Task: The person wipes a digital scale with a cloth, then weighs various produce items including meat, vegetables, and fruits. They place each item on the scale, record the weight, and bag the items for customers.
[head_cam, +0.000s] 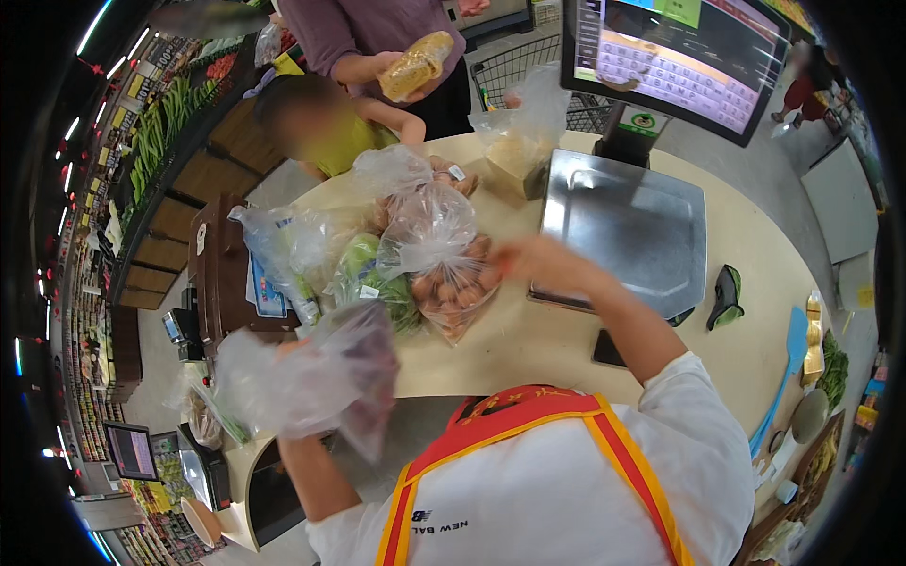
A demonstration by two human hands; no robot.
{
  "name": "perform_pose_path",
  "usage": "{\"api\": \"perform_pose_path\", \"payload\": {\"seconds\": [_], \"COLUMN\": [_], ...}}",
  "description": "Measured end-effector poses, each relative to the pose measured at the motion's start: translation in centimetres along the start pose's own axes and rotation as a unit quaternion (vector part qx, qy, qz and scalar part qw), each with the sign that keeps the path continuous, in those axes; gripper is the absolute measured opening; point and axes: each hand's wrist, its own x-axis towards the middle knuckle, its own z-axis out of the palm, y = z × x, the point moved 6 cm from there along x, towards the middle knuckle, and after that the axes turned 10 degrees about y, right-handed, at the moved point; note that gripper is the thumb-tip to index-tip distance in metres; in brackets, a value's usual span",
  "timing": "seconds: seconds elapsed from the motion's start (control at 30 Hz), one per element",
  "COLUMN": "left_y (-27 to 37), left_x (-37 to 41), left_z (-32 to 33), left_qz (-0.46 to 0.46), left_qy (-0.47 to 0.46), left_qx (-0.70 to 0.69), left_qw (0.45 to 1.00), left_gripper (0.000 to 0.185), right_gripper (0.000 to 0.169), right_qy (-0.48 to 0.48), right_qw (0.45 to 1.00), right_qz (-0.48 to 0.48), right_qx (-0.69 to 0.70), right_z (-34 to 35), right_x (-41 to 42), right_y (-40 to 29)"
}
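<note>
My left hand (294, 348) is shut on a clear plastic bag (371, 382) with dark reddish contents, held up off the table's near left edge; the plastic hides most of the fingers. Blurred, my right hand (527, 262) is just right of a knotted plastic bag of brown round produce (456, 283); its finger pose is unclear. Left of that bag lie a bag of green vegetables (368, 283) and other filled bags (311, 240). A steel weighing scale (626, 219) lies beyond my right forearm, with a bag of pale yellow contents (520, 159) beside it.
Across the table (750, 233) a person (375, 35) holds a yellow wrapped item (417, 65); a smaller person (354, 131) stands at the edge. A touchscreen (679, 64) rises behind the scale. A dark phone-like object (609, 348), a green-black item (725, 297) and a blue tool (778, 375) lie rightward.
</note>
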Motion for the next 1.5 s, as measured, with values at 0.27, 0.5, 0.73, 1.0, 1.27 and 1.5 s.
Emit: {"api": "perform_pose_path", "payload": {"seconds": [0.27, 0.5, 0.73, 1.0, 1.27, 1.5], "left_y": [-16.7, -21.8, -21.7, -26.8, -26.1, -31.7], "left_x": [-15.3, -22.3, -18.9, -24.1, -9.1, -6.1], "left_z": [-3.3, -2.3, -3.8, 5.0, 5.4, 7.0], "left_qz": [-0.345, -0.505, -0.361, -0.287, -0.142, -0.26], "left_qy": [0.284, 0.441, 0.333, 0.367, 0.271, 0.199], "left_qx": [-0.513, -0.378, -0.101, -0.032, 0.13, -0.045], "left_qw": [0.733, 0.639, 0.865, 0.884, 0.943, 0.944], "left_gripper": [0.049, 0.043, 0.024, 0.04, 0.065, 0.061], "right_gripper": [0.082, 0.069, 0.031, 0.036, 0.044, 0.03], "right_qy": [0.435, 0.406, 0.481, 0.569, 0.643, 0.666], "right_qw": [0.872, 0.894, 0.811, 0.789, 0.731, 0.723], "right_qz": [0.223, 0.166, 0.012, 0.026, -0.02, 0.064], "right_qx": [0.038, -0.092, -0.334, 0.232, 0.229, 0.169], "right_z": [-16.4, -11.9, -18.1, -14.9, -20.5, -18.4], "right_x": [13.4, 21.9, 25.5, 21.6, 9.3, -2.0], "right_y": [13.9, 19.8, 29.0, 7.1, -2.5, -7.2]}}
